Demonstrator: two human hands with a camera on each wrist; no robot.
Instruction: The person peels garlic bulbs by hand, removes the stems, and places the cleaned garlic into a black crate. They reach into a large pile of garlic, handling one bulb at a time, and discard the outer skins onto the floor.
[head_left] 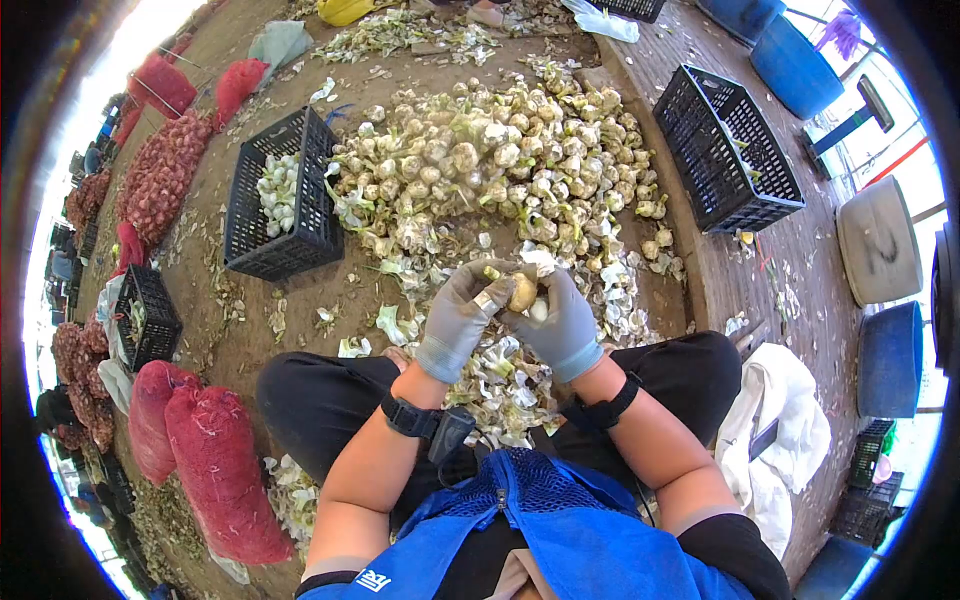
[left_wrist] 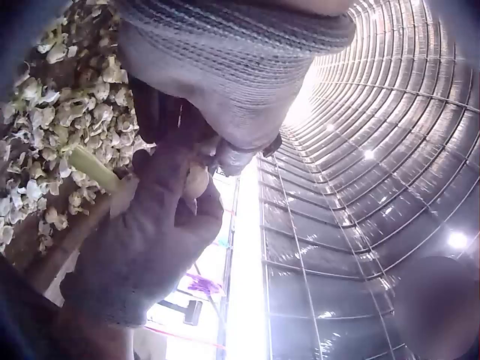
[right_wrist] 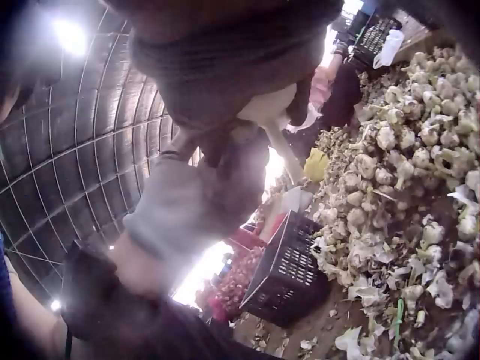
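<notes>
Both hands wear pale grey gloves and meet above the lap in the head view. My left hand grips a yellowish garlic bulb with a short stem pointing left. Fingers of my right hand pinch the same bulb from the other side, and a smaller white patch shows by its fingertips. The left wrist view shows part of the pale bulb between gloved fingers, with a green stem sticking out. In front of the hands lies a large heap of garlic bulbs with stems.
Loose peelings lie between the crossed legs. A black crate with white bulbs stands left of the heap, another black crate to its right. Red mesh sacks lie at left, a white cloth at right.
</notes>
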